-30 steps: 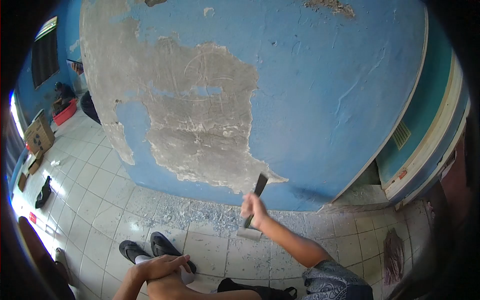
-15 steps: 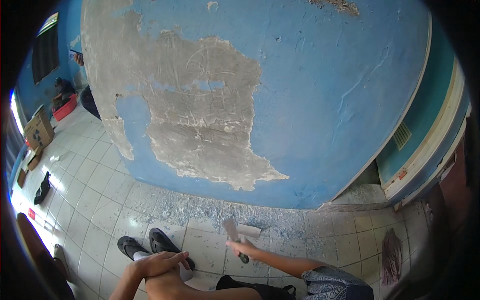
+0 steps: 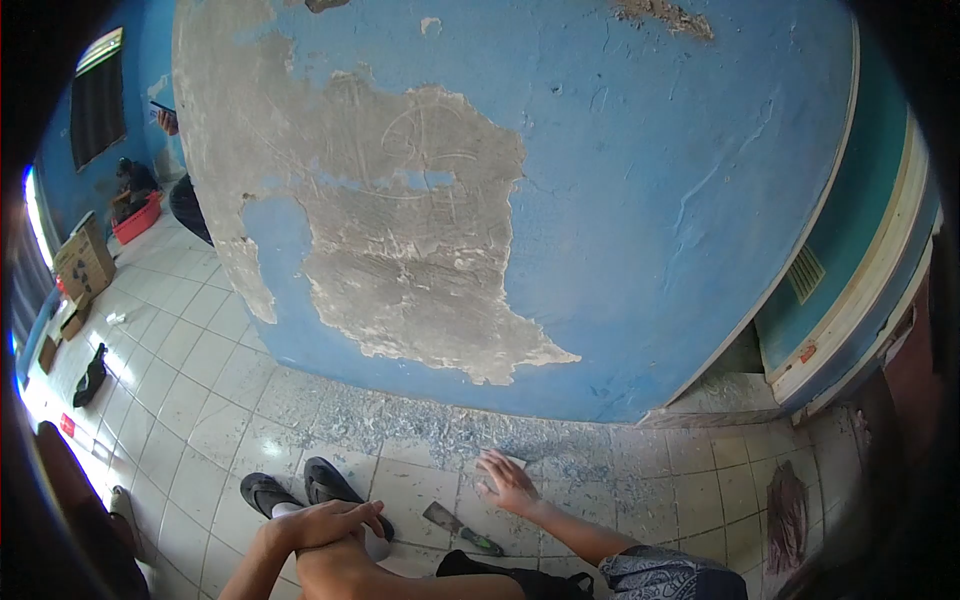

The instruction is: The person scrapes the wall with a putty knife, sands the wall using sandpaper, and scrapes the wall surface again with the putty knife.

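My right hand [image 3: 508,484] reaches down to the tiled floor, over a flat pale piece [image 3: 512,461] that it partly covers; its fingers are apart, and contact with the piece is unclear. Below it, a scraper [image 3: 463,530] with a dark green and black handle lies on the tiles. My left hand [image 3: 340,522] rests on my knee with its fingers stretched out, holding nothing. Ahead stands a blue wall [image 3: 640,250] with a large bare grey patch [image 3: 410,240] where paint is gone. Paint flakes [image 3: 400,425] litter the floor along its base.
Dark sandals [image 3: 330,487] are on my feet. A purplish cloth [image 3: 787,515] lies at the right. Far left are a cardboard box [image 3: 84,262], a black item [image 3: 90,376], and a person [image 3: 135,182] by a red basin [image 3: 137,220]. Another person's hand [image 3: 168,122] holds a phone.
The scraper has gone from my right hand to the floor. My right hand has opened and moved to the pale piece near the wall. My left hand has stayed on my knee.
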The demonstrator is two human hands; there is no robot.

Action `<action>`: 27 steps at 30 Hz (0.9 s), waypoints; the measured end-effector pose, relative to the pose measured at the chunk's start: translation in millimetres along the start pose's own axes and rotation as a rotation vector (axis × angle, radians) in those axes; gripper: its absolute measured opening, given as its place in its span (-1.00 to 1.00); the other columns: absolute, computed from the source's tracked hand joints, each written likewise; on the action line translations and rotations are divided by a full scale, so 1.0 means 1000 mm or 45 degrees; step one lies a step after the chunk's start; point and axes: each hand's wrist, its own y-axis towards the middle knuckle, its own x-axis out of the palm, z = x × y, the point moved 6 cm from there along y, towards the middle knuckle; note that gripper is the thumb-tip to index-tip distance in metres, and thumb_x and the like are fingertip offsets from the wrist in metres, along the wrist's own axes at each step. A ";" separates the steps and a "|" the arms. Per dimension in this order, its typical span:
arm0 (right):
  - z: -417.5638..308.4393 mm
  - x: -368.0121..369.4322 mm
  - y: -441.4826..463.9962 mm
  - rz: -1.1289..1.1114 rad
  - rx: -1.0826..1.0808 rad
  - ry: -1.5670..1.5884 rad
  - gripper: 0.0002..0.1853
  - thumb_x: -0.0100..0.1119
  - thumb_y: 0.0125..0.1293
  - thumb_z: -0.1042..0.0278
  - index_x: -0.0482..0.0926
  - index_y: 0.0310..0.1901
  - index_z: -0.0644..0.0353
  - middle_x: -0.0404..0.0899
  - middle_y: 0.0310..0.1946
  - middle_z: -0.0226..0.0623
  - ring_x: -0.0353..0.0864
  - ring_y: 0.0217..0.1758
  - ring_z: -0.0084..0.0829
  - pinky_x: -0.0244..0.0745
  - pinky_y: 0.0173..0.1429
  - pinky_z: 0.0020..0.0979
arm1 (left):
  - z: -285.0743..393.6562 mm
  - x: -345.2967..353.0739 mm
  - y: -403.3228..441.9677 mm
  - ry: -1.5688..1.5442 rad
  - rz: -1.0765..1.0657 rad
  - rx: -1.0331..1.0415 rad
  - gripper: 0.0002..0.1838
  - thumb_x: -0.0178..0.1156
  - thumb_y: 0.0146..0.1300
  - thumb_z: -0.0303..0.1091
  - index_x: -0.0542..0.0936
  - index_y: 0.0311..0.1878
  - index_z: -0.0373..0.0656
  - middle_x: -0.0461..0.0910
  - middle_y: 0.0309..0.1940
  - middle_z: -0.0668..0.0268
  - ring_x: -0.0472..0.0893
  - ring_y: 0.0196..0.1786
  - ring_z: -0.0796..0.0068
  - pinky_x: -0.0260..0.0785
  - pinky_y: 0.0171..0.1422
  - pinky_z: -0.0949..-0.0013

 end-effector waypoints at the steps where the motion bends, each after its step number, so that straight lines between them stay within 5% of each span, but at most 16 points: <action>1: 0.006 -0.001 0.006 -0.015 0.016 -0.079 -0.37 0.07 0.46 -0.06 0.31 0.40 0.17 0.24 0.44 -0.12 0.13 0.56 -0.11 0.22 0.52 -0.03 | 0.000 0.000 -0.002 0.000 0.004 -0.010 -0.29 -0.28 0.53 0.27 0.71 0.02 -0.11 0.64 0.03 0.01 0.56 0.16 0.17 0.23 0.40 0.24; 2: 0.016 0.005 0.006 -0.151 0.123 -0.125 -0.34 0.03 0.49 -0.05 0.21 0.48 0.12 0.15 0.51 -0.13 -0.12 0.65 -0.15 0.11 0.60 -0.05 | -0.004 0.001 0.002 0.002 -0.011 0.040 -0.29 -0.27 0.53 0.26 0.71 0.02 -0.12 0.64 0.03 0.02 0.56 0.16 0.17 0.23 0.41 0.24; 5: 0.025 0.010 0.008 -0.239 0.168 -0.210 -0.39 0.04 0.50 0.04 0.24 0.47 0.12 0.11 0.52 -0.11 -0.15 0.66 -0.11 0.11 0.59 -0.03 | -0.019 -0.001 0.012 -0.002 -0.035 0.124 -0.29 -0.27 0.54 0.25 0.72 0.01 -0.15 0.65 0.02 0.04 0.56 0.17 0.18 0.22 0.42 0.26; 6: 0.036 0.023 0.006 -0.128 0.096 -0.285 -0.55 0.10 0.47 0.20 0.43 0.31 0.17 0.17 0.48 -0.07 -0.06 0.63 -0.04 0.12 0.58 -0.01 | -0.015 0.001 0.010 -0.005 -0.038 0.109 -0.28 -0.28 0.54 0.25 0.72 0.00 -0.17 0.65 0.02 0.04 0.57 0.17 0.18 0.22 0.42 0.26; 10: 0.068 0.038 0.005 0.137 0.233 0.014 -0.85 0.14 0.42 0.35 0.56 -0.09 0.23 0.36 0.20 -0.09 0.31 0.32 -0.06 0.34 0.32 -0.03 | -0.010 0.002 0.009 0.020 -0.035 0.104 -0.21 -0.33 0.53 0.27 0.72 -0.02 -0.24 0.66 0.02 0.07 0.57 0.16 0.18 0.22 0.43 0.27; 15: 0.024 -0.051 0.022 0.467 0.282 -0.118 -0.82 0.15 0.42 0.32 0.50 -0.27 0.25 0.42 -0.26 -0.20 0.46 -0.19 -0.19 0.41 -0.10 -0.08 | -0.007 0.003 0.009 0.030 -0.049 0.083 -0.16 -0.39 0.54 0.28 0.69 -0.02 -0.31 0.66 0.02 0.05 0.56 0.18 0.19 0.12 0.49 0.27; 18: 0.075 -0.035 0.036 0.305 0.652 0.289 -0.71 0.17 0.42 0.17 0.50 -0.30 0.25 0.54 -0.42 -0.21 0.55 -0.42 -0.23 0.44 -0.29 -0.20 | -0.017 0.003 0.015 0.122 -0.044 0.241 -0.17 -0.42 0.53 0.30 0.68 0.01 -0.23 0.64 0.06 0.06 0.55 0.21 0.19 0.10 0.51 0.25; 22: 0.098 -0.039 0.057 0.332 1.053 1.339 -0.67 0.19 0.43 0.12 0.56 -0.29 0.29 0.65 -0.40 -0.29 0.58 -0.52 -0.45 0.43 -0.49 -0.45 | -0.021 0.004 0.020 0.156 -0.120 0.207 -0.14 -0.48 0.49 0.36 0.68 0.08 -0.12 0.62 0.15 0.14 0.50 0.30 0.16 0.07 0.54 0.17; 25: 0.096 -0.069 0.084 0.791 0.847 2.396 -0.72 0.13 0.47 0.21 0.60 -0.23 0.29 0.67 -0.38 -0.24 0.66 -0.44 -0.43 0.56 -0.45 -0.52 | -0.025 0.004 0.023 0.147 -0.136 0.173 -0.10 -0.47 0.44 0.43 0.68 0.11 -0.10 0.60 0.19 0.10 0.45 0.36 0.11 0.02 0.58 0.11; 27: 0.086 -0.095 0.100 0.838 0.765 2.784 -0.74 0.06 0.49 0.27 0.62 -0.20 0.30 0.71 -0.33 -0.20 0.72 -0.37 -0.42 0.67 -0.39 -0.52 | -0.032 0.005 0.032 0.146 -0.120 0.158 -0.08 -0.47 0.42 0.46 0.68 0.11 -0.11 0.59 0.19 0.06 0.44 0.37 0.09 0.01 0.58 0.12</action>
